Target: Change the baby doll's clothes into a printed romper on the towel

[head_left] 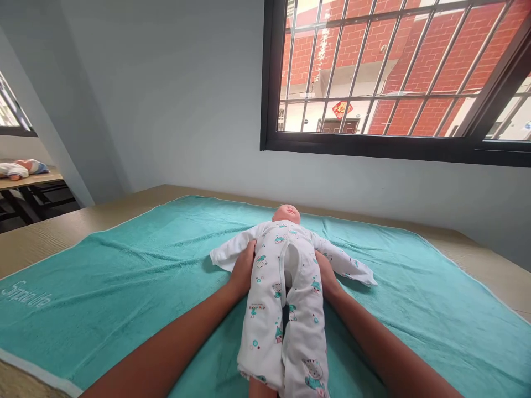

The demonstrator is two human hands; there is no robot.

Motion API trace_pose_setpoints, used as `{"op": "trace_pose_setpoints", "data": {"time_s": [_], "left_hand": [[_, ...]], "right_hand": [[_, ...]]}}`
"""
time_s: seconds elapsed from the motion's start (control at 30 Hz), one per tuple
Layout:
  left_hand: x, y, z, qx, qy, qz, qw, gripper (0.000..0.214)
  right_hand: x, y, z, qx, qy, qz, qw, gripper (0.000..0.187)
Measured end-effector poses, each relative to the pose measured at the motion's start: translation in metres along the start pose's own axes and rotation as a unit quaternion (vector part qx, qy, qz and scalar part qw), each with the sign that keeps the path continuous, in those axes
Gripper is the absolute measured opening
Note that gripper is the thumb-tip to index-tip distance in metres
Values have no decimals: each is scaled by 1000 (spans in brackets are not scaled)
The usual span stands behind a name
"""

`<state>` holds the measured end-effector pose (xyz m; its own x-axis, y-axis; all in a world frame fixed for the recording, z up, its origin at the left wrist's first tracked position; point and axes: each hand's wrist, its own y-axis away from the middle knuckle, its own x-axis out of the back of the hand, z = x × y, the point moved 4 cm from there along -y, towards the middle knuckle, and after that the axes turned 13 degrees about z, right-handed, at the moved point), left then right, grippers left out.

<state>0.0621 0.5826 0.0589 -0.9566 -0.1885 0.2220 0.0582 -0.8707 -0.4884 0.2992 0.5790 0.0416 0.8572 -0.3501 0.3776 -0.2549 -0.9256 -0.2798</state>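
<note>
A baby doll point(287, 213) lies on its back on a turquoise towel point(136, 276), its head toward the wall and its legs toward me. It wears a white outfit point(265, 282) printed with small teal and pink figures, with the long sleeves spread to both sides. My left hand point(243, 270) grips the doll's left-hand side at the waist, below the sleeve. On the opposite side, my right hand point(326, 272) holds it at the same height. Most fingers of both hands are hidden beside or beneath the doll. One bare foot end point(261, 388) shows below a trouser leg.
The towel covers much of a wooden table point(66, 229), which stands against a grey wall point(186, 110). A barred window point(373, 72) is above at the right. Another table point(41, 177) with a doll or cloth bundle point(25, 168) stands at the far left.
</note>
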Motion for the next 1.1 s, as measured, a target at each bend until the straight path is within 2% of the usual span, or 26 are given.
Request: {"op": "trace_pose_setpoints", "data": {"time_s": [0.23,0.33,0.43,0.53,0.63,0.77,0.83,0.97,1.1], "left_hand": [[1,-9,-18,-1,-99,1,995,24],[2,-8,-17,-33,-124,-21,992,13],[-1,-3,-8,-85,-129,-70,985,8],[-3,2,0,-128,-125,-104,978,4],[-5,9,1,-165,-148,-136,966,17],[-6,17,-7,-187,-228,-212,932,36],[-5,19,-8,-196,-246,-231,921,41],[-4,20,-6,-198,-258,-224,919,45],[0,18,-6,-188,-248,-187,932,38]], "right_hand": [[22,2,0,40,115,49,991,32],[36,15,3,113,162,33,980,34],[44,33,5,250,247,-17,936,33],[46,45,5,314,310,-36,896,34],[43,50,0,335,336,-48,879,34],[43,48,-2,318,360,-19,877,26],[45,45,2,300,372,-1,879,26],[48,39,9,280,380,10,881,26],[44,44,2,337,356,-29,871,21]]}}
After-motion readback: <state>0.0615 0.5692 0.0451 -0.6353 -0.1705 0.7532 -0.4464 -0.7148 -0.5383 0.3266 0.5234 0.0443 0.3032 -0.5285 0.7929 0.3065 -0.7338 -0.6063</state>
